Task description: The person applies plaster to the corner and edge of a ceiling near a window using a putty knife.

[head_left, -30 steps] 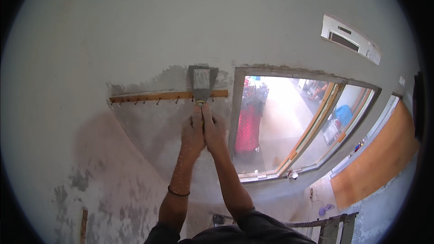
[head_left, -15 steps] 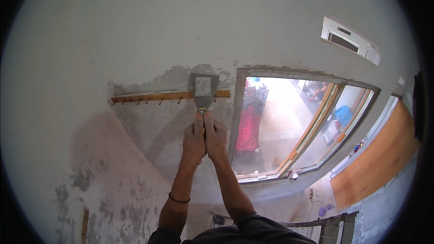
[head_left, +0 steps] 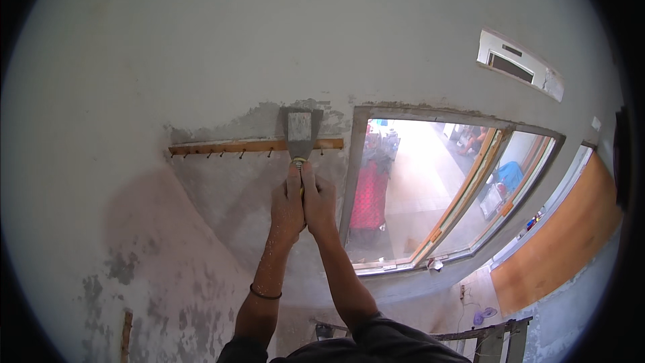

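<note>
Wide putty knife (head_left: 300,132), plaster-smeared blade.

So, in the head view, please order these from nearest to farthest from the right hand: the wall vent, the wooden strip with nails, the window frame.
From the right hand:
1. Wooden strip with nails, just above, extending left.
2. Window frame, to the right; almost as near, close to call.
3. Wall vent, far upper right.

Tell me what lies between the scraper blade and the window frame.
Head view: between the scraper blade and window frame runs the wooden strip's right end, over rough grey plaster.
</note>
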A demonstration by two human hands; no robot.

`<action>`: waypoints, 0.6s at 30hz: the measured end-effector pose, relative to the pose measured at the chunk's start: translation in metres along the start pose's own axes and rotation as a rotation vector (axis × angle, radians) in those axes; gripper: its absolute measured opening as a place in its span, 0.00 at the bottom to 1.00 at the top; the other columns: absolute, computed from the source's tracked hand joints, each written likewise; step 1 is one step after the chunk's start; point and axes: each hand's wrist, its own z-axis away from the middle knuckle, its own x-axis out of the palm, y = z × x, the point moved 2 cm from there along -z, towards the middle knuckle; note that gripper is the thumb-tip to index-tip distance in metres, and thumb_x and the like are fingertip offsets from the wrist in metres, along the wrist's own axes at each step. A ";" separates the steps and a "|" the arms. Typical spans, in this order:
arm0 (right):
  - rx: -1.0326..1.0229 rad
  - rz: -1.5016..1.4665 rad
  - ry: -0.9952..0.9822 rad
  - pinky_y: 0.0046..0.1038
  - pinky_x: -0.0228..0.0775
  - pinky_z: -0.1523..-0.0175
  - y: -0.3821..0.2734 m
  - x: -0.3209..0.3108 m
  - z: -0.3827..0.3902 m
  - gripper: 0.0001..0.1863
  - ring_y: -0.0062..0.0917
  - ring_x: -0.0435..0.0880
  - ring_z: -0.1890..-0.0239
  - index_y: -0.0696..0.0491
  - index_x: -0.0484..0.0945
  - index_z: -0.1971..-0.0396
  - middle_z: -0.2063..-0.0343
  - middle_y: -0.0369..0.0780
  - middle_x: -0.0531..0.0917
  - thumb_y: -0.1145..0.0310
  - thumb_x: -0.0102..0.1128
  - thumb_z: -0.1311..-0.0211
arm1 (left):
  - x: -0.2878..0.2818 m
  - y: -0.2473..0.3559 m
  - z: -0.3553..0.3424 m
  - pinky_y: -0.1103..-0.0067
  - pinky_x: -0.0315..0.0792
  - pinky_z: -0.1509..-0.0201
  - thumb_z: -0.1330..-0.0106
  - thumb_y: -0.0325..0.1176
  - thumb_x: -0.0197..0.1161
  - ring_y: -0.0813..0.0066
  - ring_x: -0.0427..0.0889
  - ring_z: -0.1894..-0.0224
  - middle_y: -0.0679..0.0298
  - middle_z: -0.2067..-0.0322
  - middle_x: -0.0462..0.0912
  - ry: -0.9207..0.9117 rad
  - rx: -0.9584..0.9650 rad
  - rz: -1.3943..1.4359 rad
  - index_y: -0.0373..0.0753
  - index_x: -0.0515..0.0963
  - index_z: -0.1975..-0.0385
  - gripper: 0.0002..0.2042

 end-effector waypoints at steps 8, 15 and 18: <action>0.008 0.008 0.024 0.26 0.61 0.73 -0.007 0.003 -0.007 0.29 0.16 0.67 0.79 0.66 0.78 0.76 0.85 0.36 0.72 0.51 0.52 0.30 | 0.001 0.003 -0.008 0.76 0.71 0.68 0.28 0.58 0.45 0.74 0.76 0.72 0.59 0.75 0.78 0.024 0.018 -0.007 0.26 0.77 0.66 0.32; -0.040 -0.003 0.028 0.26 0.60 0.74 -0.012 0.005 -0.003 0.29 0.16 0.66 0.79 0.66 0.77 0.76 0.87 0.36 0.71 0.51 0.50 0.29 | -0.001 0.014 -0.001 0.78 0.70 0.71 0.28 0.57 0.45 0.77 0.74 0.74 0.61 0.77 0.77 0.016 -0.050 -0.029 0.27 0.77 0.68 0.32; -0.004 -0.003 0.017 0.26 0.60 0.75 -0.003 0.002 -0.003 0.29 0.16 0.65 0.80 0.65 0.77 0.77 0.87 0.36 0.70 0.51 0.50 0.29 | 0.001 -0.001 -0.007 0.79 0.68 0.74 0.28 0.57 0.45 0.79 0.73 0.77 0.62 0.78 0.76 0.027 -0.004 -0.023 0.28 0.76 0.68 0.31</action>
